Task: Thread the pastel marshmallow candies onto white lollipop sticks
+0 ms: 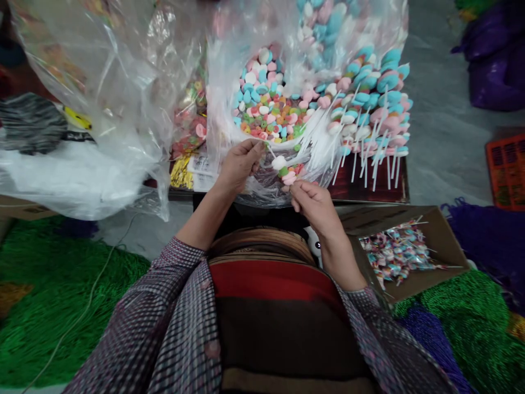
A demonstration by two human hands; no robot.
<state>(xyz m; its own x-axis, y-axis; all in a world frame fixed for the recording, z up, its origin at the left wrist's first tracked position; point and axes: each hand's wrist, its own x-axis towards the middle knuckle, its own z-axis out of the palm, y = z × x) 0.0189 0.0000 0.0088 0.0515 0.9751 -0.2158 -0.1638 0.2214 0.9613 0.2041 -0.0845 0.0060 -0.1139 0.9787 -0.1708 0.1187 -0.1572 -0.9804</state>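
Note:
Between my hands is a candy skewer (279,163), a white stick threaded with a white piece, a green one and pink ones. My left hand (243,164) pinches the bare end of its stick. At the other end, the fingers of my right hand (315,203) are closed against the pink candy; what lies under the fingertips is hidden. Just beyond is an open plastic bag holding gummy rings (283,112) and pastel marshmallow candies (262,71). Loose white sticks (318,137) lie on the bag's right side. Finished-looking candy skewers (379,104) are piled further right.
A cardboard box (445,246) of wrapped candy sticks (400,251) stands low at my right. Large clear plastic bags (102,120) cover the left side. Green strands (61,306) lie at the lower left, and an orange crate (506,169) stands at the far right.

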